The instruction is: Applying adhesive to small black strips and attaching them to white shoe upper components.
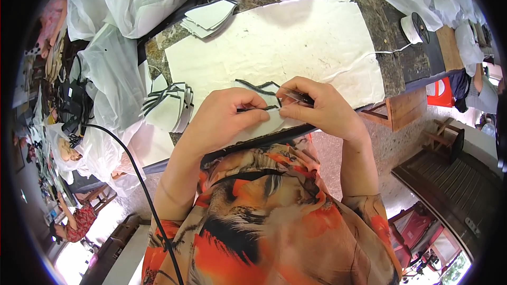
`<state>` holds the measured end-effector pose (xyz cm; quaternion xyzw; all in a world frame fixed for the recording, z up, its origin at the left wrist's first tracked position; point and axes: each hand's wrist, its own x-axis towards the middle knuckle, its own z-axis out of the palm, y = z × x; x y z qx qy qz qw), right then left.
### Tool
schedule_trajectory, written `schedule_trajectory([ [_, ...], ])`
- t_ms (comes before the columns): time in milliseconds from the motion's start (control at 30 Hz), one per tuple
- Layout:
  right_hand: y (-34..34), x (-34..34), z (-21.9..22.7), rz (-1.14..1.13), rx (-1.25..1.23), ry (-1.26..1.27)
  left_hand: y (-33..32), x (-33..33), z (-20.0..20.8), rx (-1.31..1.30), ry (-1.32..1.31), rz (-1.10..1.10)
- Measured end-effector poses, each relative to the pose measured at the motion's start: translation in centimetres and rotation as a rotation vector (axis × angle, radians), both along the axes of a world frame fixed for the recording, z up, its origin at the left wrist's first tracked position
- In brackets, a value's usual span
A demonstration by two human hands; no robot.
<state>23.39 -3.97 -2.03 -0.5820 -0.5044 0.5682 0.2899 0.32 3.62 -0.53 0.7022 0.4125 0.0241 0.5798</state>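
At the near edge of the work table, my left hand [224, 119] pinches a white panel with a black edge strip [272, 121] between thumb and fingers. My right hand [319, 106] is closed at the other end of that panel, its thumb and forefinger meeting at the black edge. A slim, dark, shiny tool [301, 97] lies in its fingers; its kind is hard to make out. Beyond the fingertips rests a loose black strip [256, 85]. White tape [364, 57] runs from a spool [411, 29] down behind my right hand.
A white sheet [274, 37] covers much of the table. Stacked white panels lie at the far left [211, 17], with black-edged panels [171, 105] left of my hand. Plastic bags [111, 74] crowd the left side. A black cable [127, 153] hangs at lower left; a person [79, 224] sits beyond.
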Motion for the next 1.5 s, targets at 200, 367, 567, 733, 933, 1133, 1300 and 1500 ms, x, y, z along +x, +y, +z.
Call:
schedule_trajectory([
  [200, -0.2, -0.1, -0.5, 0.036, -0.005, -0.089, -0.5, -0.2, -0.4, -0.027, 0.012, 0.04],
  [367, -0.3, -0.3, -0.7, 0.007, 0.129, -0.123, -0.7, -0.4, -0.5, -0.041, 0.049, 0.052],
  [567, -0.4, -0.7, 0.1, -0.046, 0.163, -0.07, -1.0, -0.7, -0.5, -0.149, -0.017, 0.1],
  [733, -0.1, -0.5, -0.8, 0.037, 0.394, -0.149, -0.9, -1.2, -0.5, -0.238, -0.062, 0.11],
  [933, 0.6, -1.5, -1.0, 0.006, 0.306, -0.093, -0.9, -1.7, -0.2, -0.406, -0.109, 0.15],
  [1133, 0.8, -1.8, -2.0, -0.004, 0.221, -0.055, -0.6, -2.2, -0.6, -0.492, -0.162, 0.179],
  [1300, 0.9, -1.4, -2.0, 0.025, 0.315, -0.032, -0.9, -2.4, -1.1, -0.527, -0.195, 0.24],
  [1500, 0.4, -0.3, -0.7, 0.137, 0.518, 0.018, -1.1, -2.5, -2.2, -0.525, -0.289, 0.291],
])
